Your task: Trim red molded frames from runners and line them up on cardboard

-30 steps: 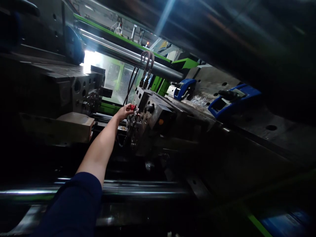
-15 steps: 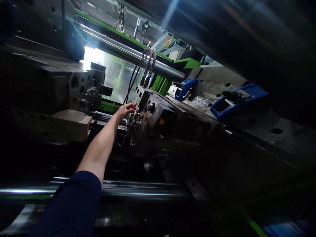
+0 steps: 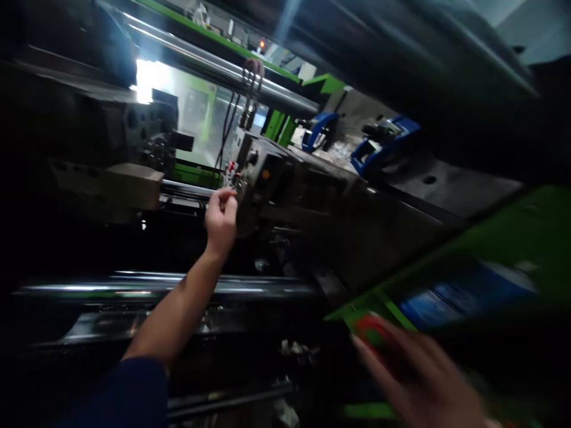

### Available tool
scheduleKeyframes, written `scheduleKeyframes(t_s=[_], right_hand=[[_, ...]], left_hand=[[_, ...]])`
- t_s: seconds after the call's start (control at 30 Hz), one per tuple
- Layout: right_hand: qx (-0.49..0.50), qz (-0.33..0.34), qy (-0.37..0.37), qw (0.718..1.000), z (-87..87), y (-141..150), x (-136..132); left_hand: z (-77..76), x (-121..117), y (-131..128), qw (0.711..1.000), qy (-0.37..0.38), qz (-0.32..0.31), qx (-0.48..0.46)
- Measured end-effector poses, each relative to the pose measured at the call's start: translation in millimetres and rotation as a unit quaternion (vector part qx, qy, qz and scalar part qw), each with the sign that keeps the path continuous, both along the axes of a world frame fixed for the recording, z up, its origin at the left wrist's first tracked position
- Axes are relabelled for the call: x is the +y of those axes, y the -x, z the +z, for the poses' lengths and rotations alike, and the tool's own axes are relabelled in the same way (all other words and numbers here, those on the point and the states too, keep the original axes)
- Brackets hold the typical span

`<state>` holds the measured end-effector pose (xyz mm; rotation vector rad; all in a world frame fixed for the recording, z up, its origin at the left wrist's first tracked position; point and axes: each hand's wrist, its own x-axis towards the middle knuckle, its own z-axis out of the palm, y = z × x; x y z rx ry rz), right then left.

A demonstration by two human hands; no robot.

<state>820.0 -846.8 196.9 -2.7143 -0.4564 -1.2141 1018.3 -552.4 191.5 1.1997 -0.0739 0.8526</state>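
Inside the open mould area of what looks like an injection moulding machine, shot from a tilted head cam. The left hand (image 3: 220, 221) comes in from a navy sleeve (image 3: 134, 389) and sits just below the red-tipped fittings (image 3: 231, 172) on a scarred steel manifold block (image 3: 256, 175). Its fingers (image 3: 222, 196) are loosely curled, not touching the fittings. I can't see anything pinched in them, but I can't swear they're empty.

The right hand (image 3: 417, 380) is a blur at the bottom right, close to the lens, with its fingers (image 3: 379, 365) spread near a smeared red blob (image 3: 369, 328). No way to tell if it's gripping that or anything else.

A green-and-blue panel (image 3: 468, 279), also blurred, cuts across the right side of the view. The forearm passes over a lower chrome tie bar (image 3: 156, 286), with an upper one (image 3: 214, 70) running overhead — those two frame the way in. Further back, blue clamps (image 3: 386, 145) sit on the steel platen (image 3: 446, 187), and black cables (image 3: 227, 131) hang beside the manifold block.
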Motion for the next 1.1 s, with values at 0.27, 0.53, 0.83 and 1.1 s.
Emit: scheduleKeyframes(t_s=[0.27,0.53,0.83,1.1], right_hand=[[-0.017,0.176,-0.011,0.984,-40.1,1,49],[-0.007,0.245,0.015,0.969,-46.8,27,33],[0.023,0.263,-0.027,0.964,-47.6,28,20],[-0.012,0.188,0.024,0.982,-43.2,-1,47]], left_hand=[[-68.9,-87,207,0.934,-0.241,-0.252,0.076],[-58.3,-96,229,0.916,-0.301,-0.244,0.104],[-74.2,-99,213,0.877,-0.155,-0.451,0.054],[-72.7,-101,189,0.884,-0.062,-0.459,0.057]])
